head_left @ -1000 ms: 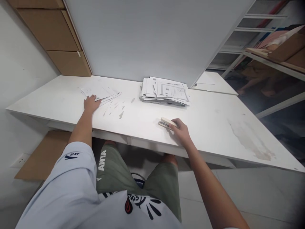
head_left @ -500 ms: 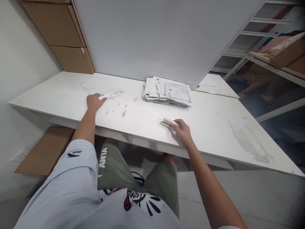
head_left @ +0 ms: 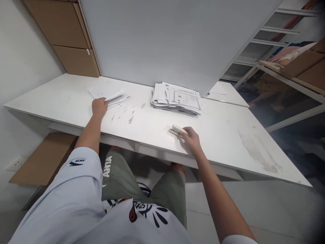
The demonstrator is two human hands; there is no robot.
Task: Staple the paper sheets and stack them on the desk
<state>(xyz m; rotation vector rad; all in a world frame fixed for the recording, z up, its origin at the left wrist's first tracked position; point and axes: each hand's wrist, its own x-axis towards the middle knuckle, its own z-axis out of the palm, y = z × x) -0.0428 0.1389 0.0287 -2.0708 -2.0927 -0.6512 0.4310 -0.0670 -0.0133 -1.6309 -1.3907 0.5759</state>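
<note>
White paper point(head_left: 114, 97), flatter before, now lifts at the left hand point(head_left: 99, 107).

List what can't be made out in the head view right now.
In the head view:
- Rear of the stapler: hidden by the right hand.
- Some fingertips of the left hand: hidden by the hand itself and the loose sheets.
- Count of loose sheets: they overlap.
- Lower pages of the pile: covered by the top ones; small print too small and blurred.
- Upper boxes: cut off by the top edge.
</note>
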